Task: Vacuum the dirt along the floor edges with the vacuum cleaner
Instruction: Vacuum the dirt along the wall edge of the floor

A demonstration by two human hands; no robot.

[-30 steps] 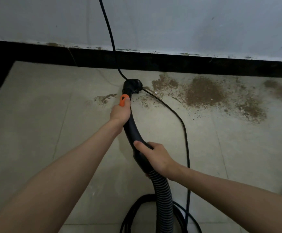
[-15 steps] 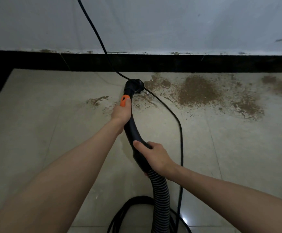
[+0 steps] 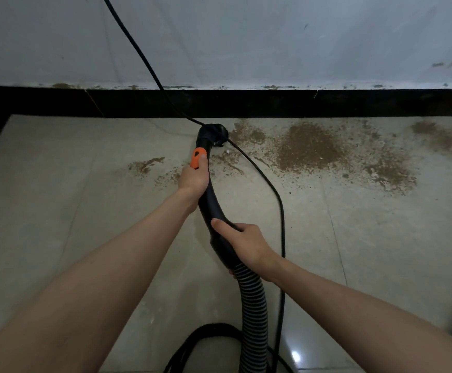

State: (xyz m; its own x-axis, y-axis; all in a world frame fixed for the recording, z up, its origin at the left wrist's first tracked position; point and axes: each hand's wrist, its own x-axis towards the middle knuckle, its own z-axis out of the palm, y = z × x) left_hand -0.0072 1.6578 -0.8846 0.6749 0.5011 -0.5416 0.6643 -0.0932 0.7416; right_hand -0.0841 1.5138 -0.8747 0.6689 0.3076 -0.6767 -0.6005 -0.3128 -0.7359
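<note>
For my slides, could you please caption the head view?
Both hands, left hand and right hand, steer the vacuum nozzle toward dirt beside the black skirting.

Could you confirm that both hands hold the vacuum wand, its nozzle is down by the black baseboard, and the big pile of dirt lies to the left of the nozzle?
Not quite: the head view shows the big dirt pile to the right of the nozzle, not the left. The rest holds: the left hand and right hand both hold the wand, and the nozzle is down by the black baseboard.
</note>
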